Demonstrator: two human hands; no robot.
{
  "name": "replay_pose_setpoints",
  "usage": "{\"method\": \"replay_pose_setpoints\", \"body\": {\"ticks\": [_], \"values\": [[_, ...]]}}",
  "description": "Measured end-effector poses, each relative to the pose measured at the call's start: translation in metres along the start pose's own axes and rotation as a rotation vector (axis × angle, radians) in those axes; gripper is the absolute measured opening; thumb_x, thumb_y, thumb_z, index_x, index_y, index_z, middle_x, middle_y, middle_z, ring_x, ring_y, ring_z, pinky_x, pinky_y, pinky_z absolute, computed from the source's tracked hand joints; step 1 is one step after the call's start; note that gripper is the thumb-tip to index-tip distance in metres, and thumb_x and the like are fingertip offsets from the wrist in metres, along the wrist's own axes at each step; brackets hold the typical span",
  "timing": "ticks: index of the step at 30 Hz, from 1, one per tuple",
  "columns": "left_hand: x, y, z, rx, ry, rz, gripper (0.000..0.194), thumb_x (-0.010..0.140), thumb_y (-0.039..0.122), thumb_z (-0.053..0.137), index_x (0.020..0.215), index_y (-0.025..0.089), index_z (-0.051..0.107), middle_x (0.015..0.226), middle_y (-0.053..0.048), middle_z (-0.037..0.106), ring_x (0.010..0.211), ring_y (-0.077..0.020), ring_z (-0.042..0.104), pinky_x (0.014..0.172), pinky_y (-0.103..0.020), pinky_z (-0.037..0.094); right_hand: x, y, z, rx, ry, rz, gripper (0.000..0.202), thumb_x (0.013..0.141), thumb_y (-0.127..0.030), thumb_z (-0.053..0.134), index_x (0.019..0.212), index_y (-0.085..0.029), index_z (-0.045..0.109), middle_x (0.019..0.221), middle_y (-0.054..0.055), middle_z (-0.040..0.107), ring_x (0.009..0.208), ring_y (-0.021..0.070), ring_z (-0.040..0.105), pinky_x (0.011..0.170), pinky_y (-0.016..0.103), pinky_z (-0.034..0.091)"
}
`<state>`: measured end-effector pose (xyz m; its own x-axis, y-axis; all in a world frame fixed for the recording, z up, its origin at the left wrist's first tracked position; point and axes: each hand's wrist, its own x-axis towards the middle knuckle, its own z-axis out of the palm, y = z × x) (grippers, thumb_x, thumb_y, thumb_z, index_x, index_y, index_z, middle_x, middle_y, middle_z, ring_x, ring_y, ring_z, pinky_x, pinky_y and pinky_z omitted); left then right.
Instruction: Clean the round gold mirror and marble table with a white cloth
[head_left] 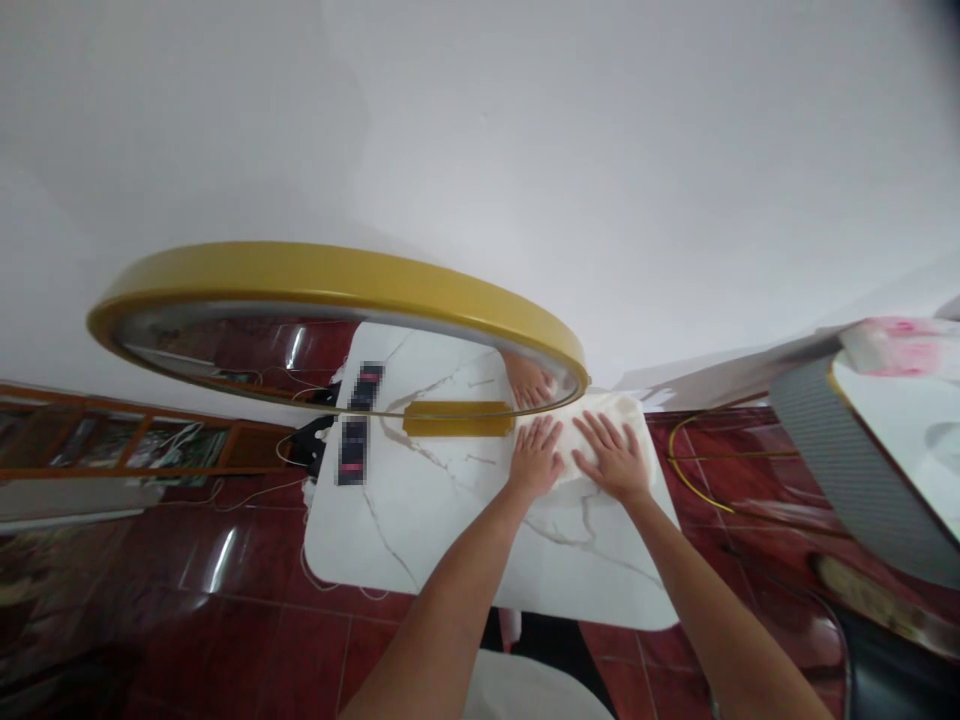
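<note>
A cream-white cloth (626,408) lies on the far right part of a white marble-patterned table (420,510). My right hand (613,455) rests flat on this cloth with its fingers spread. Just to its left, my left hand (536,455) lies palm down at the cloth's left edge, fingers stretched out. Neither hand grasps anything. Beside my left hand is the gold base (457,420) of a large round mirror with a gold frame (337,270). The mirror glass reflects the tabletop and a hand.
A dark, pixelated flat object (352,450) lies at the table's left side. Wooden shelves (112,440) stand to the left, with cables on the red tiled floor (247,620). Another white-topped table (892,430) with a pink-and-white pack (900,345) stands right. A white wall rises behind.
</note>
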<state>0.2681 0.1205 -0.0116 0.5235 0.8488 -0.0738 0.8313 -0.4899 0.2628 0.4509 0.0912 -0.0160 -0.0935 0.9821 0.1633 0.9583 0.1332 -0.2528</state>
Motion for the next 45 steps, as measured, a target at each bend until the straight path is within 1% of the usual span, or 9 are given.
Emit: {"method": "replay_pose_setpoints", "body": {"ticks": [7,15,21,26,29,31,38,41,45], "values": [[-0.034,0.001,-0.002,0.004,0.003,0.047,0.061,0.091,0.038,0.037,0.147,0.026,0.018,0.155,0.001,0.017,0.142,-0.0211,0.017,0.115,-0.044,0.021,-0.030,-0.018,-0.003,0.005,-0.002,0.009,0.066,0.086,-0.049,0.047,0.145,-0.034,0.021,0.151,-0.003,0.027,0.136,0.0237,0.030,0.114,0.046,0.009],[-0.074,0.000,-0.004,-0.062,-0.007,0.105,0.059,0.092,0.037,0.036,0.147,0.027,0.018,0.155,0.001,0.019,0.142,-0.0206,0.016,0.115,-0.045,0.019,-0.074,-0.046,0.002,-0.046,-0.017,0.086,0.065,0.087,-0.050,0.043,0.146,-0.033,0.021,0.150,-0.002,0.028,0.137,0.0236,0.029,0.114,0.047,0.010],[-0.106,-0.007,-0.010,-0.120,-0.011,0.150,0.059,0.092,0.038,0.037,0.147,0.027,0.018,0.155,0.002,0.019,0.143,-0.0187,0.014,0.116,-0.043,0.015,-0.107,-0.071,0.011,-0.091,-0.006,0.108,0.064,0.089,-0.046,0.038,0.147,-0.030,0.017,0.151,0.000,0.027,0.137,0.0236,0.027,0.113,0.050,0.010],[-0.140,-0.017,-0.010,-0.187,-0.015,0.143,0.059,0.091,0.036,0.039,0.147,0.029,0.019,0.155,0.004,0.018,0.143,-0.0179,0.014,0.117,-0.042,0.014,-0.132,-0.097,0.018,-0.115,-0.016,0.113,0.064,0.089,-0.043,0.037,0.147,-0.029,0.014,0.151,0.001,0.027,0.138,0.0242,0.026,0.112,0.052,0.011],[-0.165,-0.028,-0.009,-0.210,-0.022,0.133,0.060,0.091,0.035,0.041,0.147,0.029,0.020,0.155,0.004,0.019,0.143,-0.0179,0.014,0.117,-0.042,0.014,-0.143,-0.119,0.022,-0.110,-0.039,0.095,0.066,0.089,-0.044,0.037,0.148,-0.028,0.012,0.152,0.002,0.025,0.138,0.0254,0.024,0.111,0.053,0.011],[-0.183,-0.039,-0.008,-0.211,-0.025,0.129,0.060,0.091,0.036,0.041,0.146,0.029,0.020,0.154,0.004,0.020,0.143,-0.0178,0.014,0.117,-0.042,0.014,-0.149,-0.138,0.025,-0.110,-0.049,0.086,0.067,0.089,-0.043,0.037,0.148,-0.027,0.010,0.152,0.003,0.024,0.139,0.0262,0.023,0.111,0.054,0.011],[-0.239,-0.093,-0.015,-0.131,-0.024,0.118,0.061,0.090,0.035,0.042,0.146,0.031,0.020,0.154,0.005,0.022,0.142,-0.0172,0.017,0.116,-0.040,0.016,-0.159,-0.210,0.041,-0.096,-0.070,0.005,0.072,0.088,-0.039,0.041,0.149,-0.022,0.006,0.151,0.009,0.025,0.139,0.0312,0.020,0.109,0.059,0.011],[-0.265,-0.115,-0.020,-0.084,-0.030,0.088,0.062,0.089,0.033,0.041,0.147,0.030,0.018,0.154,0.004,0.022,0.141,-0.0176,0.019,0.116,-0.039,0.016,-0.157,-0.233,0.047,-0.080,-0.111,-0.092,0.074,0.087,-0.041,0.044,0.149,-0.020,0.008,0.151,0.011,0.025,0.138,0.0333,0.022,0.109,0.059,0.011],[-0.298,-0.138,-0.026,-0.012,-0.015,0.028,0.064,0.087,0.026,0.041,0.147,0.028,0.018,0.153,0.003,0.023,0.141,-0.0188,0.020,0.115,-0.040,0.015,-0.146,-0.249,0.048,-0.041,-0.185,-0.280,0.075,0.085,-0.044,0.046,0.148,-0.022,0.013,0.150,0.009,0.027,0.136,0.0325,0.026,0.111,0.056,0.010]]}}
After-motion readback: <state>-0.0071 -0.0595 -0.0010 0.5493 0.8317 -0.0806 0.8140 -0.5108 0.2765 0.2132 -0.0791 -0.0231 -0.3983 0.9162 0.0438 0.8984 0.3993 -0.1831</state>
